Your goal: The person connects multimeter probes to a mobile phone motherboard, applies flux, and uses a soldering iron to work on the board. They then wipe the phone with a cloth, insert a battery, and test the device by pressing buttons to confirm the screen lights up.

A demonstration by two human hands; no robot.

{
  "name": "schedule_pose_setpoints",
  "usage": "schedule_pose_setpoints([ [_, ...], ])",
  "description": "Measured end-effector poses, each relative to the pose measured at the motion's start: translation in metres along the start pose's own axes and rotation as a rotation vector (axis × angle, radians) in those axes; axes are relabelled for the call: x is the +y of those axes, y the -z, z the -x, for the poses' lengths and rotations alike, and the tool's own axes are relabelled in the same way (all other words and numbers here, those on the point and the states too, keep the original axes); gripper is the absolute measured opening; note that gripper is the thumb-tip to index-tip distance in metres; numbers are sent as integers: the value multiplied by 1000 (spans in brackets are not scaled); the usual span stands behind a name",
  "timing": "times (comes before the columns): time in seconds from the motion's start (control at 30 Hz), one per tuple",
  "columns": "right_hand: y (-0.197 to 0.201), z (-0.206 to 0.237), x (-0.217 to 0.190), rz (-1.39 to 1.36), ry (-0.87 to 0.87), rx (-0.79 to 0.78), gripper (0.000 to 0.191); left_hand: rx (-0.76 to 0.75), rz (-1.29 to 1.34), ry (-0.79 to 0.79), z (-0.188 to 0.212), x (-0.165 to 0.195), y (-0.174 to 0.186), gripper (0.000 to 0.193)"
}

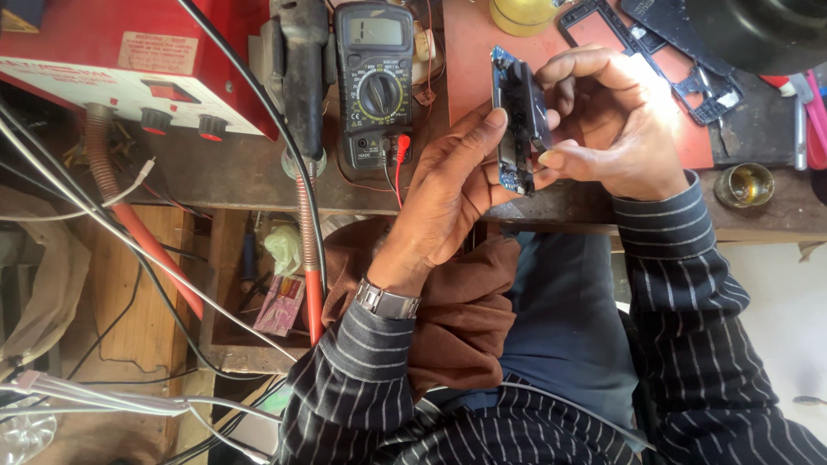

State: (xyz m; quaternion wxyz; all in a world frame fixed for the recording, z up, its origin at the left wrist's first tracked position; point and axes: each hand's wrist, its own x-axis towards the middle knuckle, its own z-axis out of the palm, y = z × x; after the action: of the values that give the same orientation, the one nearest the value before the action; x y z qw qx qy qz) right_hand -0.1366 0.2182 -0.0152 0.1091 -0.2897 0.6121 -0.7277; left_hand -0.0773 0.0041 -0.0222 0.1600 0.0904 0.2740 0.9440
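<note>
Both my hands hold a small blue circuit board (506, 129) with a black part on it, upright above the workbench edge. My left hand (448, 194) grips it from the left, thumb and fingers pressed along its side. From the right, my right hand (616, 125) pinches it, fingers curled over the black part. A metal watch (388, 301) sits on my left wrist. Both sleeves are dark with thin stripes.
A black multimeter (375, 82) with red and black leads lies left of the board. A red machine with knobs (129, 69) and a hose (112, 181) stands at far left. Phone frames (655, 52) rest on a red mat (469, 43). A small glass jar (745, 183) is at right.
</note>
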Motion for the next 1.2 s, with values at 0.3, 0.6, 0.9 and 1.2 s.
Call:
schedule_pose_setpoints([
  [0.3, -3, 0, -6, 273, 53, -19, 58, 23, -115, -2, 1, -5, 3, 48],
  [0.6, -7, -4, -10, 268, 50, -72, 56, 6, -81, 18, 1, -5, 3, 49],
  [0.9, -3, -2, -7, 284, 54, -101, 56, 16, -58, 44, 1, -14, 18, 46],
  [1.2, -5, -3, -14, 268, -24, -108, 65, 12, -43, 27, 3, -13, 18, 43],
])
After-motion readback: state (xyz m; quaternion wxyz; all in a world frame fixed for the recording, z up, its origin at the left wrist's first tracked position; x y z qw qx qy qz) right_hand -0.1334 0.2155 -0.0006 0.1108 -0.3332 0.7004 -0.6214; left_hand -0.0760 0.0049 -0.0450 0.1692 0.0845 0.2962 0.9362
